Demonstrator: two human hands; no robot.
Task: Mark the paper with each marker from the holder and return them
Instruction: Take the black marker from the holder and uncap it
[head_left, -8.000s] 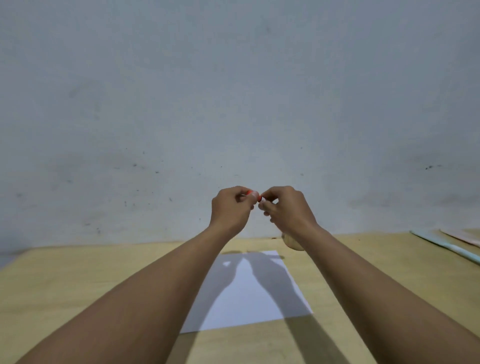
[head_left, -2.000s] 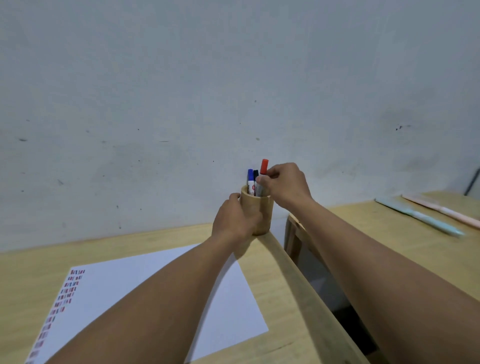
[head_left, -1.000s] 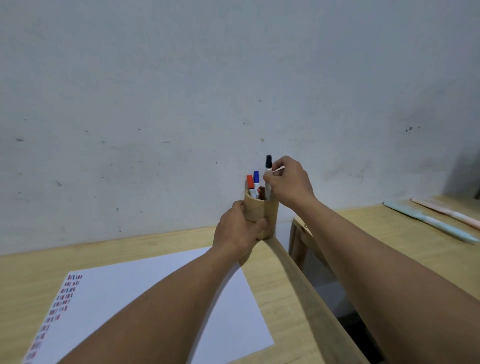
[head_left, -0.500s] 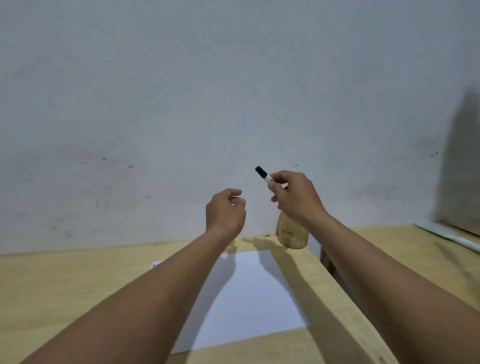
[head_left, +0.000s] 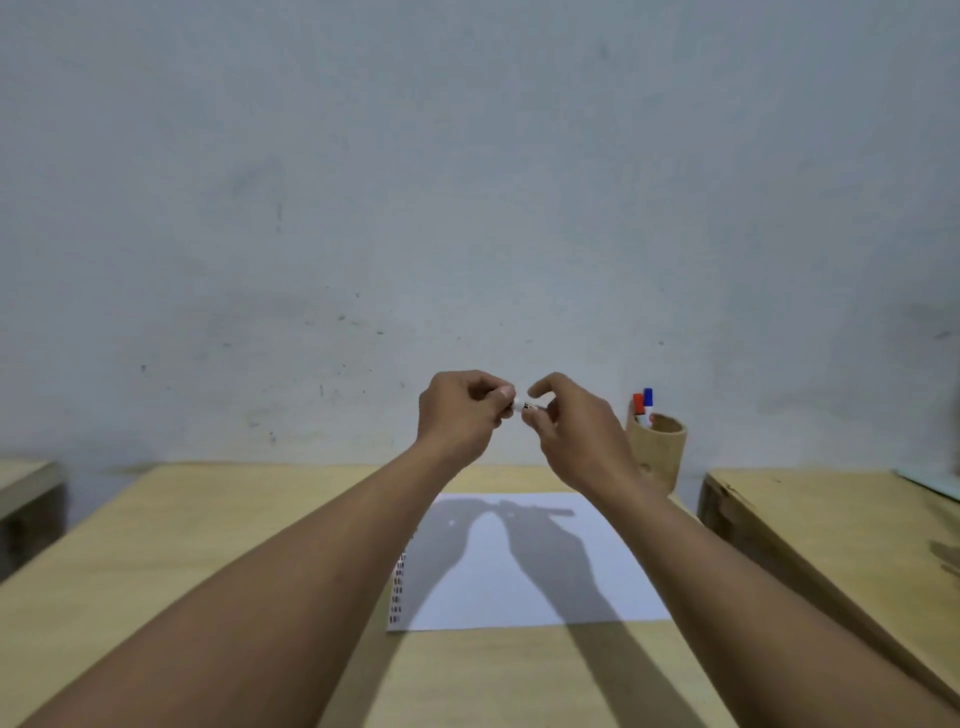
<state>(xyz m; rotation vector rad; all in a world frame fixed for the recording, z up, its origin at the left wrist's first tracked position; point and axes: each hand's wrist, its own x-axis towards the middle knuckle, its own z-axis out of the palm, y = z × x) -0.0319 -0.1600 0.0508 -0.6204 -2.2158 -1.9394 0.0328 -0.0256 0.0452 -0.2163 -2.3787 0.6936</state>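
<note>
Both hands are raised above the white paper (head_left: 524, 566), which lies on the wooden table (head_left: 208, 545) and carries rows of small coloured marks along its left edge. My left hand (head_left: 460, 413) and my right hand (head_left: 571, 436) meet on a black marker (head_left: 522, 404); only a short white and black piece of it shows between the fingertips. Behind my right wrist stands the wooden holder (head_left: 660, 457), with a red marker (head_left: 638, 404) and a blue marker (head_left: 648, 399) sticking out.
A second wooden table (head_left: 831, 519) stands to the right across a narrow gap, with a pale object at its far right edge. Another surface edge (head_left: 26, 483) shows at far left. A plain grey wall is behind.
My right hand drew the black marker out of the holder and carried it left. My left hand let go of the holder and now grips the marker's other end.
</note>
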